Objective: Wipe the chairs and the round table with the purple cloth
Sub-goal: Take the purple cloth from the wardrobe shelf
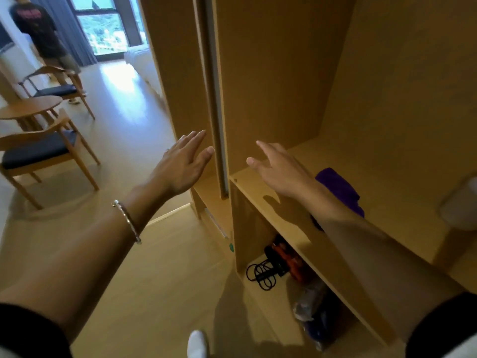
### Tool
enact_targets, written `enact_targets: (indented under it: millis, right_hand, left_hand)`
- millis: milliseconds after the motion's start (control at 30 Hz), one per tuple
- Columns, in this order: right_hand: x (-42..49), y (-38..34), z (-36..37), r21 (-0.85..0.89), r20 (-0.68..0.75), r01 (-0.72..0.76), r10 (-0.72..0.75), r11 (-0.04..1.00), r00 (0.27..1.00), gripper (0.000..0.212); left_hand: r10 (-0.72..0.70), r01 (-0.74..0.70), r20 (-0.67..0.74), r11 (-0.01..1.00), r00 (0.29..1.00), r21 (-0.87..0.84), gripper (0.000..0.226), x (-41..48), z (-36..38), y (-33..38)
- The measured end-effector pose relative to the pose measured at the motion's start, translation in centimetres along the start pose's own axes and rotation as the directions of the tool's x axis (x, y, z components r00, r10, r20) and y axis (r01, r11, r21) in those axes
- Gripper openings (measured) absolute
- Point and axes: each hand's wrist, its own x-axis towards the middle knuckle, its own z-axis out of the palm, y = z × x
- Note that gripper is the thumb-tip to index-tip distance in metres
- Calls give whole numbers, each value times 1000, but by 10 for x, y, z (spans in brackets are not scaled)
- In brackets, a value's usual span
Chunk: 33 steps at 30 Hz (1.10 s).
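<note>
Nearest to us, a white shoe tip (197,344) shows at the bottom edge on the wooden floor (154,267). Our two forearms reach forward, the left one wearing a metal bracelet (127,220). Our left hand (184,164) hovers flat before the wardrobe's sliding door edge (215,99), fingers (197,139) straight and close together, holding nothing. Our right hand (277,170) hangs above the wardrobe shelf (258,187), fingers (265,147) spread wide and empty, casting a shadow on the wood.

Just right of that hand, the purple cloth (340,189) lies crumpled on the shelf, partly hidden by our right forearm. Below the shelf, in the lower compartment, sit a coil of black cable (260,276), something orange and black (286,257), and a blurred plastic bag (309,303). A white object (462,205) stands at the right edge of the shelf.

Farther off on the left, a wooden chair with a dark seat (36,151) stands near the round counter (29,107); a second chair (55,89) stands beyond it. Farthest away, a person in a dark shirt (38,29) stands by the window (108,24).
</note>
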Motion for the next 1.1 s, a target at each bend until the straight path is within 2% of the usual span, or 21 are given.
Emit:
enact_targets:
  millis: [133,233,333,433,533,600,667,733,833,933,1033,1100]
  right_hand:
    - [31,32,-21,-16,-86,-99,97,995,991,63]
    - [48,55,-40,-25,-182,-226,218,974,959,63]
    - [56,75,-53,-39,-291,-405,377,914,879,63]
    - [49,94,-59,10,-362,-497,466,868,807,65]
    - [24,112,-60,15,-419,-627,575,779,703,65]
    - [4,123,-56,14,-414,-724,663,690,623,65]
    - [-13,131,-55,15,-414,-790,723,612,553,65]
    - [-25,138,-55,39,-408,-819,757,572,510,68]
    - [-29,145,-52,66,-372,-828,783,558,498,76]
    - [-22,155,-41,85,-305,-822,800,563,517,90]
    - [-6,173,-25,28,-212,-804,790,593,575,103]
    - [10,185,-15,-53,-170,-773,758,632,630,110]
  left_hand:
    - [164,-155,96,983,982,-99,65,69,35,9]
    - [318,-292,207,945,925,-146,65,124,63,28]
    - [458,-394,292,884,839,-253,62,174,91,55]
    - [578,-462,251,793,776,-397,58,203,120,79]
    - [673,-505,235,702,702,-503,55,210,154,104]
    - [747,-564,231,634,623,-529,63,206,176,118]
    - [794,-613,310,602,522,-512,64,201,195,129]
    - [803,-617,363,596,473,-514,64,200,212,134]
    - [785,-599,387,619,484,-509,67,205,224,135]
    - [750,-551,399,660,527,-512,67,208,233,136]
    - [721,-547,417,692,553,-471,56,205,233,131]
    - [701,-541,420,712,576,-448,59,208,230,122]
